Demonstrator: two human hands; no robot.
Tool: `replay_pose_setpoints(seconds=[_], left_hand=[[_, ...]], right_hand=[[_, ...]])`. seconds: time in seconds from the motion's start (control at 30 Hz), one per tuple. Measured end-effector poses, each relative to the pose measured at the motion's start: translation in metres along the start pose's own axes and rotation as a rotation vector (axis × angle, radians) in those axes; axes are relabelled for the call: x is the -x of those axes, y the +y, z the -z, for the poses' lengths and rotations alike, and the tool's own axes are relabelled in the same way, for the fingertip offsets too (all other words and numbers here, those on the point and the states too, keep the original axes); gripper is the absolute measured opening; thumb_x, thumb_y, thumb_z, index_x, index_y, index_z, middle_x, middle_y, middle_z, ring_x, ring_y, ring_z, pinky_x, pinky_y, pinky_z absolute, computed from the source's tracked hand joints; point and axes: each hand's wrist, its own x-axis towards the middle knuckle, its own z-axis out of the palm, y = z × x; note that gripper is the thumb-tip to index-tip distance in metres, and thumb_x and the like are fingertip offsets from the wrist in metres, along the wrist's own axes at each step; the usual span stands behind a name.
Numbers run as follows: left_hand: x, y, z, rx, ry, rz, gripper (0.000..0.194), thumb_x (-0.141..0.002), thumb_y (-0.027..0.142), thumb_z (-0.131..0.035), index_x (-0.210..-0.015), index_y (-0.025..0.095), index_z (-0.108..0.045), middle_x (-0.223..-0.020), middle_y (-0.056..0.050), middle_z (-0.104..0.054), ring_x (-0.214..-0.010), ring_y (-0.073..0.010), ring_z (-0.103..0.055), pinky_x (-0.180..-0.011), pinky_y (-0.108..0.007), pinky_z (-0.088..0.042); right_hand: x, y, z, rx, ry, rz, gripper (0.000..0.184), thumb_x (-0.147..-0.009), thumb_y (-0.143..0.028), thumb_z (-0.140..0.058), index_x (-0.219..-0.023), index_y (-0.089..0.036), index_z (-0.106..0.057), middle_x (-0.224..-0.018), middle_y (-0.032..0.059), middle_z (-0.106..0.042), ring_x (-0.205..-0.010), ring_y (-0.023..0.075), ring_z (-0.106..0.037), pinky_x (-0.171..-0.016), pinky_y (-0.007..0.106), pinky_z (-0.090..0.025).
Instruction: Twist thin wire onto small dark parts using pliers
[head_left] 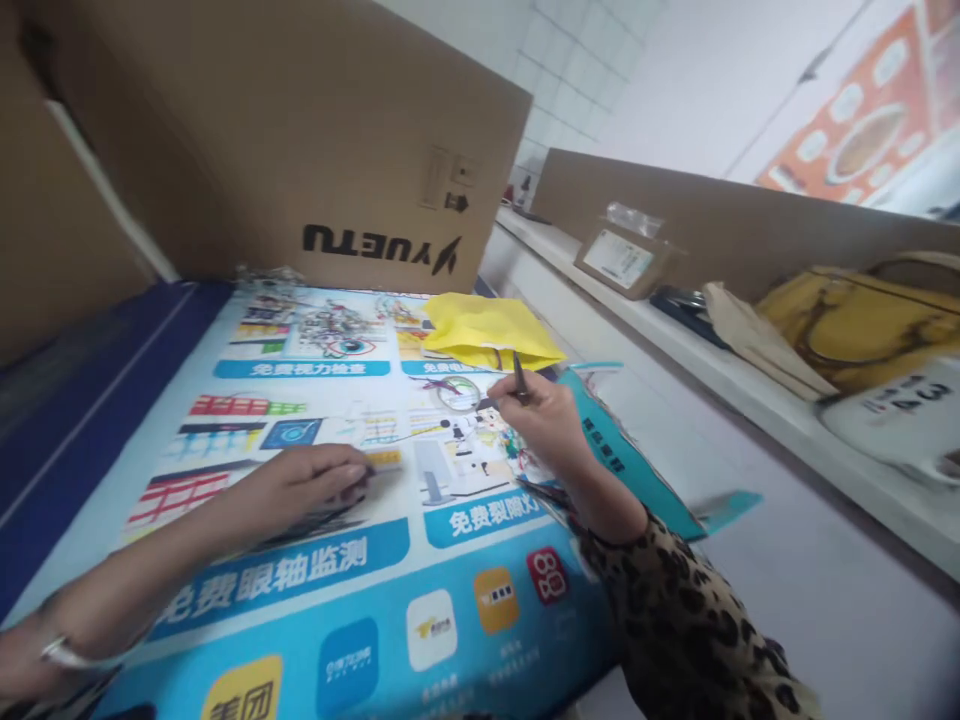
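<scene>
My left hand (319, 485) rests low over the printed table cover (442, 530), its fingers curled together; whatever they pinch is too small to tell. A thin cord-like line (420, 433) runs near its fingertips toward the middle. My right hand (544, 415) is closed around a slim dark tool (520, 375), whose upper end sticks up between the fingers; its kind is unclear. Just left of that hand lies a clear round coil or ring (459, 393). Under the right wrist is a dark pointed tool (544, 492), partly covered.
A yellow pouch (487, 330) lies beyond my right hand, a teal packet (615, 450) beside the wrist. Small tangled pieces (334, 325) lie farther back. A large cardboard box (300, 130) stands behind. At right, a ledge (720, 400) holds a small box (622, 260) and a yellow bag (862, 320).
</scene>
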Motion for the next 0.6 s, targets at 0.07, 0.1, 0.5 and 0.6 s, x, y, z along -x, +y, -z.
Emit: replay_pose_setpoints(seconds=[0.07,0.1,0.5,0.6], left_hand=[[0.003,0.003,-0.003,0.263,0.015,0.007,0.034,-0.083,0.045,-0.042,-0.085,0.017,-0.062,-0.079,-0.004,-0.063,-0.069,-0.0143,-0.055,-0.066,-0.025,-0.041],[0.004,0.005,-0.005,0.408,0.042,0.028,0.036,-0.083,0.046,-0.042,-0.089,0.016,-0.061,-0.082,-0.006,-0.063,-0.067,-0.0143,-0.056,-0.064,-0.025,-0.042],[0.011,0.0,0.023,1.036,0.269,-0.059,0.027,-0.075,0.033,-0.061,-0.089,0.011,-0.061,-0.07,-0.003,-0.062,-0.044,-0.0041,-0.049,-0.043,-0.017,-0.035],[0.01,-0.002,0.026,0.992,0.308,-0.012,0.024,-0.071,0.029,-0.064,-0.088,0.012,-0.06,-0.069,-0.001,-0.061,-0.044,-0.0031,-0.047,-0.043,-0.017,-0.034]], right_hand=[[0.0,-0.022,-0.021,-0.108,-0.024,0.074,0.017,-0.067,-0.014,-0.05,-0.075,-0.02,-0.064,-0.072,-0.0007,-0.063,-0.064,0.0118,-0.055,-0.062,0.025,-0.043],[0.0,-0.031,-0.031,-0.146,-0.033,0.118,0.016,-0.067,-0.014,-0.05,-0.074,-0.02,-0.064,-0.074,-0.0003,-0.063,-0.068,0.0124,-0.056,-0.065,0.026,-0.044],[-0.012,-0.073,-0.101,-0.258,-0.008,0.41,0.017,-0.07,-0.011,-0.049,-0.074,-0.021,-0.062,-0.075,-0.0003,-0.058,-0.069,0.0122,-0.055,-0.064,0.025,-0.043],[-0.017,-0.072,-0.105,-0.259,-0.027,0.426,0.017,-0.071,-0.012,-0.049,-0.074,-0.021,-0.063,-0.074,-0.0002,-0.058,-0.068,0.0119,-0.054,-0.063,0.025,-0.043]])
